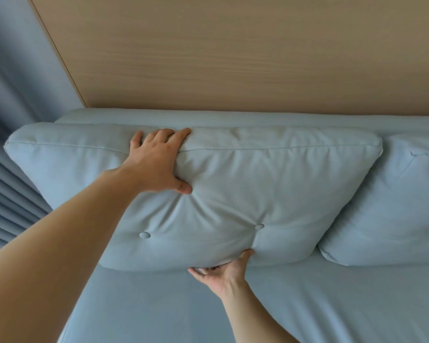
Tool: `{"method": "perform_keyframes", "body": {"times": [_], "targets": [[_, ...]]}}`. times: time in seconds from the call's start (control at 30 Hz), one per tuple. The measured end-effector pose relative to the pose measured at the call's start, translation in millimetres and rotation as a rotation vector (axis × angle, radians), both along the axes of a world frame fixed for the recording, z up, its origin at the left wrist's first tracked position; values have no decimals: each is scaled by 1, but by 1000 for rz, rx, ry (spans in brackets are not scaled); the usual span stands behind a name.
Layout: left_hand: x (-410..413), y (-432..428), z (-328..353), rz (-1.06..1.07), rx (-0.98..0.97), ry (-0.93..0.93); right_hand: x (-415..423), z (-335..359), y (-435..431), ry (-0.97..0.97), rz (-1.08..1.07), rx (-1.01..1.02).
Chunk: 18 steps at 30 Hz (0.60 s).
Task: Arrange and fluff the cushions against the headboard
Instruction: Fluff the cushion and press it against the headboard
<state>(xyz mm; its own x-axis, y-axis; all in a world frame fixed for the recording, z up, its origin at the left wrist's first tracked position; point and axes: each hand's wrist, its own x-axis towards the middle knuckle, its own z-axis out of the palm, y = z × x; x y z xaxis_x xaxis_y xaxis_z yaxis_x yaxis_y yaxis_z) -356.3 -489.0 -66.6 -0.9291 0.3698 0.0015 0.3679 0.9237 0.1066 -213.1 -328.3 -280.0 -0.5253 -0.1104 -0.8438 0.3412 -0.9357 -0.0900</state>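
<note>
Positioning step: fingers [164, 133] of my left hand [159, 162] clasp the cushion [270, 189] top, my right hand [219, 274] grips its bottom edge; next, plump it against the headboard [258, 117].

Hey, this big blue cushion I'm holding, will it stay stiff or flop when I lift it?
Probably floppy: the cushion dents and creases where the left hand grips its top edge. It likely bends around the buttons, where the fabric already puckers. It seems light for its bulk, since the right hand holds the lower edge only loosely.
</note>
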Motion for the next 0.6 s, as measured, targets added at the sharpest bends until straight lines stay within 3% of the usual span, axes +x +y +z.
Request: {"method": "perform_keyframes", "body": {"times": [0.2,0.27,0.43,0.6], "targets": [[22,21,23,46,-108,-85,38,9,32,-121,112,157],[39,52,41,-31,-63,-118,59,11,67,-167,96,212],[70,199,93,-356,64,15,94,36,206,-165,-87,341],[90,374,115,-498,209,94,107,57,375,-80,-232,381]]}}
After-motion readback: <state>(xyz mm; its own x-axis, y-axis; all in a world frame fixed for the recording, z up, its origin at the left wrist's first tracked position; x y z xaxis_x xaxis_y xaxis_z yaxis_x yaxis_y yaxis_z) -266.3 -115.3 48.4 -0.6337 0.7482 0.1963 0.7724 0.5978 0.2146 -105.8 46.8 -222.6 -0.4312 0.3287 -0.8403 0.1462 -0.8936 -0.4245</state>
